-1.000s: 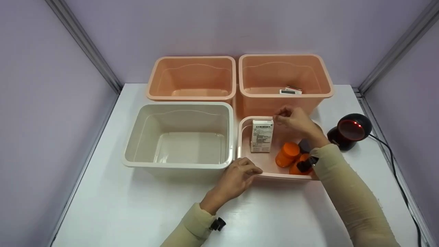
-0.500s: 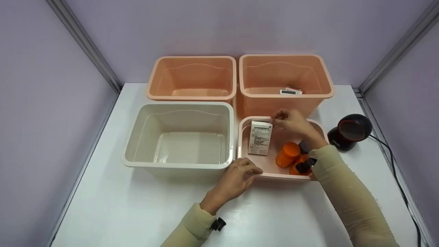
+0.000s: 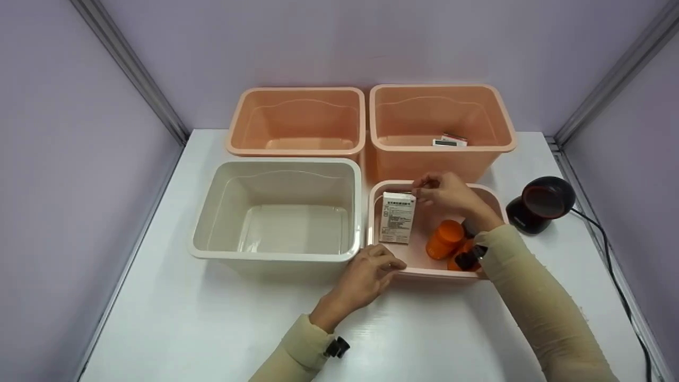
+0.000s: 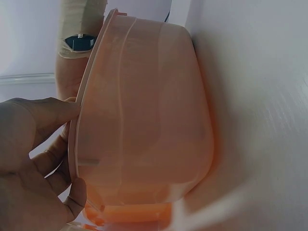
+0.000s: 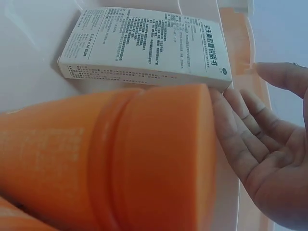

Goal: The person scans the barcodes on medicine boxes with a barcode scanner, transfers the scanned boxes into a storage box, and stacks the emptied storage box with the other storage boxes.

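A white medicine box (image 3: pixel 397 220) with dark print stands slightly tilted at the left end of the low pink bin (image 3: pixel 435 272). At its upper right corner is my right hand (image 3: pixel 451 197); in the right wrist view the fingertips (image 5: pixel 222 108) touch the box's end, with the thumb held apart. My left hand (image 3: pixel 371 271) grips the bin's near left rim, thumb and fingers on the edge in the left wrist view. Orange bottles (image 3: pixel 444 240) stand in the bin's right half, partly hidden by the right forearm. One orange bottle (image 5: pixel 149 154) looms large in the right wrist view.
Beside the pink bin stands a tall grey-white bin (image 3: pixel 276 257). Behind are two peach bins, the left one (image 3: pixel 297 152) and the right one (image 3: pixel 440 148), which holds small boxes (image 3: pixel 450 141). A black scanner (image 3: pixel 541 204) with a cable (image 3: pixel 610 254) sits at right.
The medicine box has shifted left and a little toward me in the bin, my right hand moving along with it. The scanner's red lights have gone dark. My left hand has stayed put.
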Available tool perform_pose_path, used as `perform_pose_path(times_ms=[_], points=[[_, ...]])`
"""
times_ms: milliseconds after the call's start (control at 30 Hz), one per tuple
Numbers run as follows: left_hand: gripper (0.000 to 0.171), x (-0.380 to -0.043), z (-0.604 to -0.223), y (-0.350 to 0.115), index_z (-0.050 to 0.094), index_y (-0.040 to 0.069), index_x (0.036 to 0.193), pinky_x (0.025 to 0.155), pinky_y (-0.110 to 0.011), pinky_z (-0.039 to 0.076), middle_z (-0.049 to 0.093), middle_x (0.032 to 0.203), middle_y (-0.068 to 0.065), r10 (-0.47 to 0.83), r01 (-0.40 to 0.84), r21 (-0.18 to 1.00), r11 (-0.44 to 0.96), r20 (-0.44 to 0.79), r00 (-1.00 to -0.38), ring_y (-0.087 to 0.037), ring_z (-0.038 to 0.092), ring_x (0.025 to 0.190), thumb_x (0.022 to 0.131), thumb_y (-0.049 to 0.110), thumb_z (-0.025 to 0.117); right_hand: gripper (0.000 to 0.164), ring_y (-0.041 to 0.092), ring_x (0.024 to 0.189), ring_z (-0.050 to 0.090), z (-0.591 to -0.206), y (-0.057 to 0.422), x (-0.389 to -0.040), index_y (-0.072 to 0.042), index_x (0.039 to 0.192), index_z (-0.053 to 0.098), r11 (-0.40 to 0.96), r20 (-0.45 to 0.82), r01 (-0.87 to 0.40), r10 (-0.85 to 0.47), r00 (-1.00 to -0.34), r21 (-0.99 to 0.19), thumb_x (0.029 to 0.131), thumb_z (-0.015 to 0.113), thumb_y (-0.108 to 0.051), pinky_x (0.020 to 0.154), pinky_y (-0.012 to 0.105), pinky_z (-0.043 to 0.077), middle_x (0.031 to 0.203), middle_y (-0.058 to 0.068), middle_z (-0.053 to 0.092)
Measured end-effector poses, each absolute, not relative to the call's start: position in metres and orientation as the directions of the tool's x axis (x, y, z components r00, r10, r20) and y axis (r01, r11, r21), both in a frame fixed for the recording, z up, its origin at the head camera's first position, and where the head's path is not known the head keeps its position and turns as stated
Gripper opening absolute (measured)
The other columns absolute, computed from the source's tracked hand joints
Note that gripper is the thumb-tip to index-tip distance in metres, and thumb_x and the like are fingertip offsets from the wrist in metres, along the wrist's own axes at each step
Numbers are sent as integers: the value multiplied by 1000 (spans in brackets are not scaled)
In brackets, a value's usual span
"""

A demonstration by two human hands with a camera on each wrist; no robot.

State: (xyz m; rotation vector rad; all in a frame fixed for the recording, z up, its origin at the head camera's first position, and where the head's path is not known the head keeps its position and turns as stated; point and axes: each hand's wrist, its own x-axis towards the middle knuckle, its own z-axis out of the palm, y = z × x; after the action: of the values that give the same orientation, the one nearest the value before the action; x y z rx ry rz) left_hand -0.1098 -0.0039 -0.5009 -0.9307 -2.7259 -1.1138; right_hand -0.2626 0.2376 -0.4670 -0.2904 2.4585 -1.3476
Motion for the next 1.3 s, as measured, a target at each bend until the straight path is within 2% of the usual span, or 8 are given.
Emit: perform_pose_path(times_ms=[100, 233, 333, 467, 600, 700, 833, 1300], points=[[17, -110, -501, -4, 77, 21, 104, 98, -29, 47, 66, 100, 4, 512, 547, 627, 555, 261, -818, -16, 61, 105, 91, 12, 72, 26, 14, 80, 68, -468, 237, -263, 0, 111, 68, 547, -196, -25, -342, -919, -837, 95, 67, -21, 71, 23, 58, 103, 22, 69], [17, -111, -501, -5, 77, 21, 104, 99, -29, 46, 66, 99, 4, 507, 537, 631, 560, 252, -824, -15, 61, 105, 91, 12, 72, 25, 24, 86, 69, -469, 236, -264, -3, 111, 70, 591, -233, -34, -370, -900, -806, 94, 68, -21, 75, 30, 59, 104, 19, 71], [16, -111, -501, -5, 77, 21, 104, 98, -29, 46, 66, 99, 4, 507, 533, 628, 567, 244, -827, -15, 61, 104, 91, 13, 72, 25, 27, 88, 67, -471, 235, -263, -5, 112, 72, 623, -243, -61, -391, -887, -780, 93, 69, -22, 75, 30, 57, 103, 15, 72], [16, -111, -502, -5, 77, 22, 104, 98, -30, 47, 66, 99, 4, 508, 538, 621, 570, 249, -825, -15, 61, 104, 91, 14, 72, 27, 19, 82, 62, -474, 235, -263, -5, 112, 72, 641, -223, -109, -414, -883, -759, 91, 72, -22, 70, 24, 51, 100, 13, 72], [15, -110, -502, -5, 77, 22, 104, 98, -30, 47, 66, 98, 4, 508, 548, 616, 566, 262, -820, -16, 61, 104, 92, 14, 72, 28, 15, 84, 62, -475, 234, -262, -4, 111, 71, 643, -196, -151, -436, -878, -751, 88, 75, -19, 75, 23, 51, 101, 12, 73], [16, -110, -502, -6, 77, 22, 105, 101, -31, 47, 65, 98, 4, 512, 550, 618, 562, 263, -818, -16, 61, 107, 92, 14, 71, 27, 16, 87, 63, -475, 232, -261, -5, 110, 71, 655, -195, -175, -452, -871, -735, 86, 77, -17, 80, 25, 51, 101, 11, 73], [17, -110, -502, -6, 76, 22, 106, 101, -31, 46, 65, 99, 4, 516, 554, 620, 555, 266, -814, -16, 60, 108, 93, 13, 71, 27, 19, 86, 61, -475, 230, -260, -8, 108, 70, 670, -211, -185, -464, -861, -719, 84, 78, -17, 81, 29, 50, 99, 8, 72], [17, -109, -501, -4, 76, 23, 106, 99, -31, 46, 64, 99, 5, 519, 540, 639, 548, 247, -818, -15, 60, 107, 93, 13, 71, 25, 21, 89, 62, -474, 232, -258, -9, 110, 69, 664, -198, -209, -482, -853, -718, 86, 74, -14, 84, 31, 52, 101, 8, 71]])
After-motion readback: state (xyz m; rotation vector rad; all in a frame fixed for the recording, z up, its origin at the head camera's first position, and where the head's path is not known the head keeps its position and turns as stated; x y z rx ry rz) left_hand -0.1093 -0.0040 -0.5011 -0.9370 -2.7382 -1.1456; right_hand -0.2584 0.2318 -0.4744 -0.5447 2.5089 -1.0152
